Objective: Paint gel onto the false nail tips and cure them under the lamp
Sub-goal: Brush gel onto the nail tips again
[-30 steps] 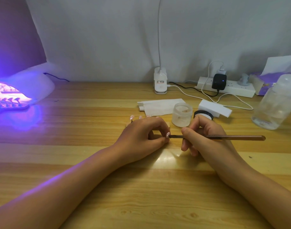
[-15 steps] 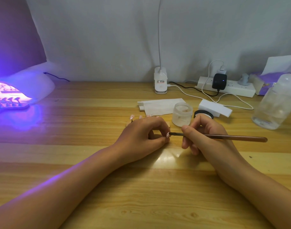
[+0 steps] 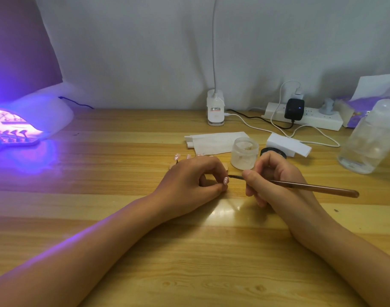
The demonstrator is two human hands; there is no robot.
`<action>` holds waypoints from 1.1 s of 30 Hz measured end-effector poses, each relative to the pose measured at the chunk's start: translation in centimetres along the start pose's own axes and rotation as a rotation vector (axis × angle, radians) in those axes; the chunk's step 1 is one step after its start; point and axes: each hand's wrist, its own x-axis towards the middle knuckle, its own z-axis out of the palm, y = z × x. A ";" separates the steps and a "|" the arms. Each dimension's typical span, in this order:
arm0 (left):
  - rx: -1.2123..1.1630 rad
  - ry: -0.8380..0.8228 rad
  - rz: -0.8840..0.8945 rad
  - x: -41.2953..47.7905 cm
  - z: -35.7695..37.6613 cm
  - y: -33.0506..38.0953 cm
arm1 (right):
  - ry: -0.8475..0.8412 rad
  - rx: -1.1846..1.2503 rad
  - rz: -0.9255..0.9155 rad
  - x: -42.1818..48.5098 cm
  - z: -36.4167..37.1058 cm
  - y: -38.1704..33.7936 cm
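My left hand (image 3: 190, 181) rests on the wooden table and pinches a pale pink false nail tip (image 3: 226, 180) between thumb and forefinger. My right hand (image 3: 276, 180) holds a brown-handled brush (image 3: 311, 187), its dark tip touching or nearly touching that nail tip. More nail tips on a stand (image 3: 177, 157) peek out behind my left hand. The white curing lamp (image 3: 36, 116) at the far left glows purple, with several nail tips on sticks (image 3: 14, 132) inside it.
A frosted open jar (image 3: 245, 152) and a small black gel pot (image 3: 273, 151) stand just behind my hands. Folded tissue (image 3: 214, 141), a white block (image 3: 288, 145), a desk-lamp base (image 3: 215, 110), a power strip with cables (image 3: 311, 117) and a clear plastic bottle (image 3: 371, 138) lie further back and right.
The brush handle has tilted a little lower on the right and my right hand has shifted slightly; my left hand keeps the nail tip still.
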 end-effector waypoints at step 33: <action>0.018 0.025 0.018 0.1 0.0 0.1 | 0.013 -0.089 -0.002 0.1 0.1 0.2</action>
